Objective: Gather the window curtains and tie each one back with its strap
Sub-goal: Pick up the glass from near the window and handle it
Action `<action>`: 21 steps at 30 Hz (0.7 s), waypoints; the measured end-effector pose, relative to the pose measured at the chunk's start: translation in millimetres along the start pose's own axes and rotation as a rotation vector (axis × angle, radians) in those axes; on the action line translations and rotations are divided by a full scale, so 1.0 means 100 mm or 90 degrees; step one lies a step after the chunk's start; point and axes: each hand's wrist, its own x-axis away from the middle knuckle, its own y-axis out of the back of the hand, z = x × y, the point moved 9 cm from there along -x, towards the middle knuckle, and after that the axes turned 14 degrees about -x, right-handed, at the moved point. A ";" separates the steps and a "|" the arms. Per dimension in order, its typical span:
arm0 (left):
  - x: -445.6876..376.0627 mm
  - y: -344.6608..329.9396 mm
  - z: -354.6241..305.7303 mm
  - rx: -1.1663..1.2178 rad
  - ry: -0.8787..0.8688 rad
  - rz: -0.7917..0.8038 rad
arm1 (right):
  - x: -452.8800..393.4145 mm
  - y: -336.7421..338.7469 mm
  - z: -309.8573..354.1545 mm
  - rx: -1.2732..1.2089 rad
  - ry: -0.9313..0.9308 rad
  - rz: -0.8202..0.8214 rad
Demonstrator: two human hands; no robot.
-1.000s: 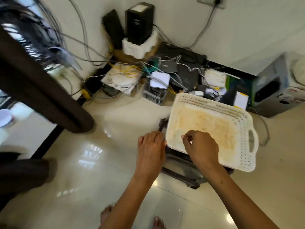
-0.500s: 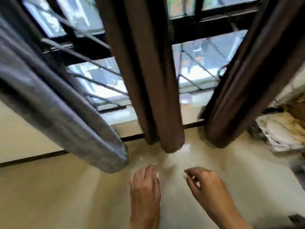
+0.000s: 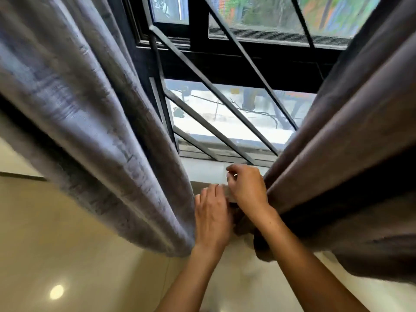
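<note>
I'm reaching w/ both hands into the gap btwn two curtains at a barred window [image 3: 227,113]. Left hand [image 3: 212,218] is lying flat, fingers straight, holding nothing. Right hand [image 3: 246,190] is pinching sth small and pale, maybe a strap end; can't tell. Best to bunch the folds tight first. Grey curtain [image 3: 94,122] is hanging just left of my hands, brown curtain [image 3: 342,154] touching my right wrist.

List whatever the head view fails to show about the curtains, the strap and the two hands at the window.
- Strap: none can be made out; any would sit behind the right hand or in the brown curtain folds.
- Right hand's fingertips: curled, something thin and pale pokes out, too small to name.
- Left hand: palm side hidden by its own back.
- Grey curtain: top cut off by the upper edge, as is the brown one.
</note>
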 end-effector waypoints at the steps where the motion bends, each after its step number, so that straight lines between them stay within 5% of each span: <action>1: -0.13 -0.10 0.02 -0.006 -0.001 0.006 | -0.22 -0.08 -0.05 0.049 -0.016 0.024; 10: -0.77 -1.24 -0.02 -0.089 -0.006 0.096 | -1.25 -0.40 -1.34 0.363 -0.204 0.281; 13: -1.04 -1.68 0.01 -0.116 0.014 0.120 | -1.47 -0.55 -1.87 0.273 -0.281 0.286; 17: -1.25 -2.19 0.16 -0.059 0.129 0.196 | -1.70 -0.65 -2.35 -0.015 -0.386 0.080; 21: -1.41 -2.44 0.25 -0.013 0.193 0.183 | -1.64 -0.99 -2.55 -0.203 -0.486 0.094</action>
